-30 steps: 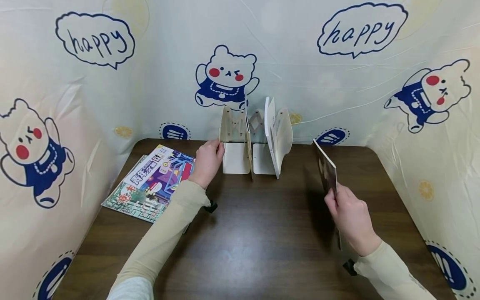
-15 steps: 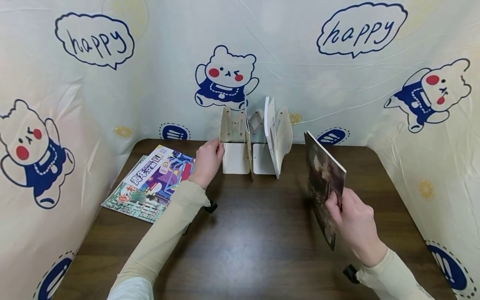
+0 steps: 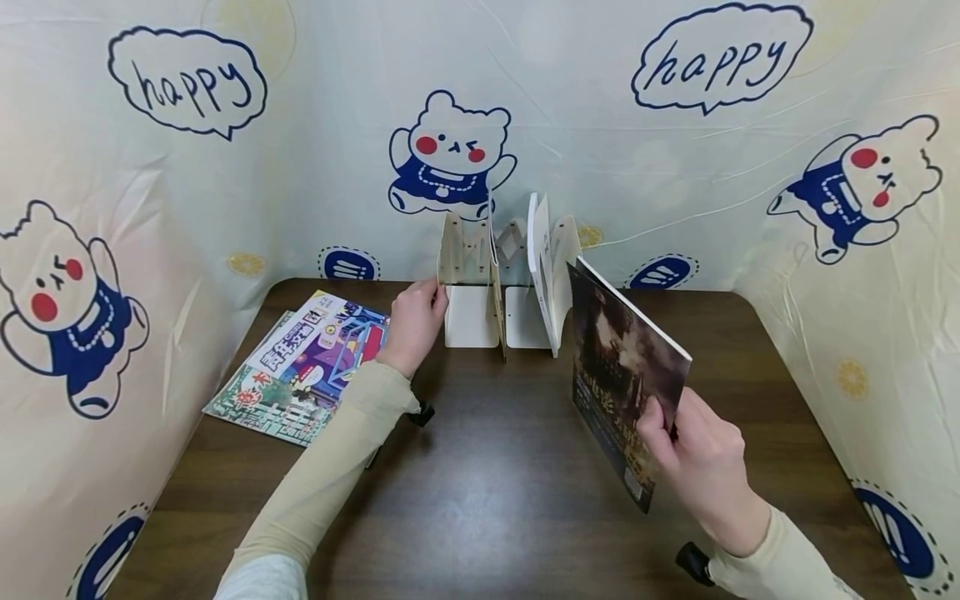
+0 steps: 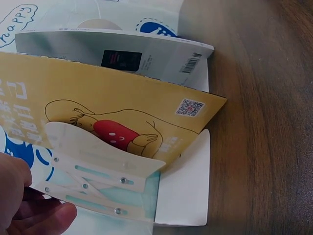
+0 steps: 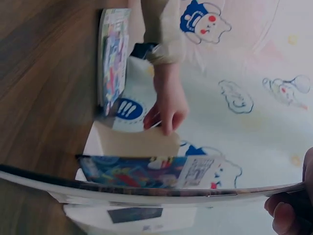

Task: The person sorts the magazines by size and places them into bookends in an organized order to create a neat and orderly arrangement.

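Observation:
My left hand pinches the left end panel of a white expandable book rack at the table's back. In the left wrist view, a magazine with a yellow cover stands in the rack near its middle. Behind it leans a pale book with a barcode. My right hand grips a dark brown magazine by its near edge, thumb on the cover. The magazine is upright and angled, its far top corner overlapping the rack's right end in the head view.
On the table's left side lie stacked magazines, a purple one over a green one. A patterned cloth hangs round the back and sides of the brown table.
My right hand has turned the dark magazine from nearly edge-on so its cover shows, and its far end has swung left toward the rack. My left hand stays put.

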Available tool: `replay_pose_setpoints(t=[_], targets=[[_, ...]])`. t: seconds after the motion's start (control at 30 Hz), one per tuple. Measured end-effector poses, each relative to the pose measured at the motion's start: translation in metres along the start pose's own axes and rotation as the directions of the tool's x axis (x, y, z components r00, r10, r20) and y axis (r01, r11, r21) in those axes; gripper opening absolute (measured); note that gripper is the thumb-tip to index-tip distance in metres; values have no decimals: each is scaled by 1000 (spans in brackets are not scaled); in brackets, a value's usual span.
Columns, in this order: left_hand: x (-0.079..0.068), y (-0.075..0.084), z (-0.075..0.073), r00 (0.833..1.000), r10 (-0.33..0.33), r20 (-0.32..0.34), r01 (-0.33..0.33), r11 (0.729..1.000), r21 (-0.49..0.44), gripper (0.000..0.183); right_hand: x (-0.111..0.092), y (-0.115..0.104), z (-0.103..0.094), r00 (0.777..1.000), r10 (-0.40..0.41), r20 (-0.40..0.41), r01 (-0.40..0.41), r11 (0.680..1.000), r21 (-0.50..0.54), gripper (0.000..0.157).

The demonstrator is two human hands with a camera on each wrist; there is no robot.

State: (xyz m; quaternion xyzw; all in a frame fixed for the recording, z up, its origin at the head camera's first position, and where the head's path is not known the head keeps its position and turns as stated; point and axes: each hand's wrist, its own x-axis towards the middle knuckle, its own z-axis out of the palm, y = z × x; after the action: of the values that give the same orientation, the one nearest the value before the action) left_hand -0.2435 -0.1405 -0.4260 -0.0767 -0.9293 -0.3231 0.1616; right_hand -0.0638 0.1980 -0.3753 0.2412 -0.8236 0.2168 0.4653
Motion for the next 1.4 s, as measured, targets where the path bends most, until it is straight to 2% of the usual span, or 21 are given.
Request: replay_pose_setpoints(t=[0.17, 0.53, 0.8, 1.0, 1.4], targets=[[0, -1, 0, 1000, -4, 2, 4, 1000, -3, 27, 8, -10, 5, 999, -31, -43, 32, 998, 44, 34], [0, -2, 1, 1000, 5, 1, -5, 1000, -6, 28, 21, -22, 24, 996, -83, -29, 85, 991, 104, 32], [0, -3, 2, 1000, -2, 8, 2, 1000, -10, 29, 30, -26, 42, 995, -99, 21, 95, 984, 150, 32], [1, -2, 1, 1000, 2, 8, -2, 1000, -11, 29, 35, -26, 64, 994, -106, 12, 104, 984, 144, 28], [1, -3, 1, 1000, -7, 12, 7, 1000, -19, 29, 35, -17, 124, 997, -75, -16, 77, 988, 133, 22]])
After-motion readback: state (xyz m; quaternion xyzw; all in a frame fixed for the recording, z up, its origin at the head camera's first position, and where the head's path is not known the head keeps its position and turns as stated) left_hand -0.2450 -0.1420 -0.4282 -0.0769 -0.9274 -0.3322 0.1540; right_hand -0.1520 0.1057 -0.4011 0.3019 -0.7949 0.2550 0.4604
